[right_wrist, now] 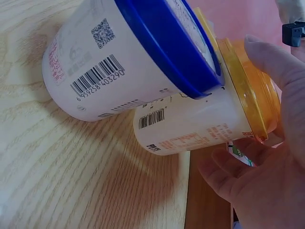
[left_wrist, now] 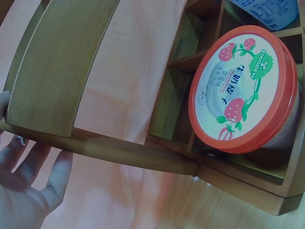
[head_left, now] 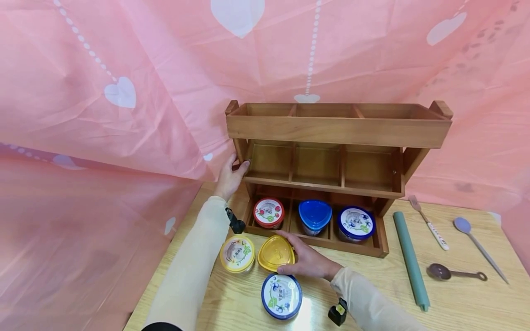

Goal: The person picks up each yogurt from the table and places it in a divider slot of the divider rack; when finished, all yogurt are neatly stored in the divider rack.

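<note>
My left hand [head_left: 229, 179] grips the left side of a three-tier wooden rack [head_left: 335, 131], its thumb in front of the side piece. With thumb and fingers on either side of the lid, my right hand [head_left: 311, 260] holds a tub with a rounded-triangle yellow lid [head_left: 275, 254], which stands on the table. A blue-lidded tub [right_wrist: 128, 52] is close against it on the near side. Left of it stands a round tub with a yellow rim [head_left: 238, 254]. The rack's bottom tier holds a red-lidded strawberry tub [left_wrist: 238, 90], a blue rounded-triangle tub [head_left: 315, 214] and a dark-blue-lidded tub [head_left: 356, 223].
Right of the rack lie a rolled green mat [head_left: 411, 262], a fork [head_left: 430, 225], a brown measuring spoon [head_left: 455, 272] and a spoon with a bluish bowl [head_left: 480, 246]. A pink curtain [head_left: 165, 92] hangs behind and left of the table.
</note>
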`<move>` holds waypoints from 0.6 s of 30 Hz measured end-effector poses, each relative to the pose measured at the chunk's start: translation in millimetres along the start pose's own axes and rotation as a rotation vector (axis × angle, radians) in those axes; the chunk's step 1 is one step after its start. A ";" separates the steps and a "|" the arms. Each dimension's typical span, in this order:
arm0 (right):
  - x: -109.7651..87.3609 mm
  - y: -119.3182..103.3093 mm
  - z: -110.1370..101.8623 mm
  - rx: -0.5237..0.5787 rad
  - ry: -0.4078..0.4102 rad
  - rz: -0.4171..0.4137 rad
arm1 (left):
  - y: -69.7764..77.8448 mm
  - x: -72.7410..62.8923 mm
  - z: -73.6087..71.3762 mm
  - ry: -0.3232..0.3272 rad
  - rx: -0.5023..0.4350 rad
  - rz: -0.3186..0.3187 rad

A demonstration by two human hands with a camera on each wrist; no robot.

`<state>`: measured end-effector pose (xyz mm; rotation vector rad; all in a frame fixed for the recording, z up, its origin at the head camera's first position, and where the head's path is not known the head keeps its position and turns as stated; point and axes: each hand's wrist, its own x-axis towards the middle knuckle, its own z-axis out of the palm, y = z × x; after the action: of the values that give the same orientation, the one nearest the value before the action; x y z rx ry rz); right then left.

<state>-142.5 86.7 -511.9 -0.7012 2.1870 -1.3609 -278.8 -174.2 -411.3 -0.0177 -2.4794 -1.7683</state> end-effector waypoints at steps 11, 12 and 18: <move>1.5 1.2 0.7 0.042 0.001 0.018 | -0.2 1.2 -0.1 -0.006 0.003 0.002; 1.7 1.7 0.9 0.043 0.003 0.019 | -0.3 1.2 -0.1 -0.006 0.002 0.005; 1.8 3.7 3.9 0.039 0.031 0.014 | -0.9 0.0 -0.7 -0.004 -0.001 0.002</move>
<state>-142.2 84.4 -517.1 -0.6533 2.1792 -1.4124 -278.8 -175.1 -411.9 -0.0238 -2.4809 -1.7707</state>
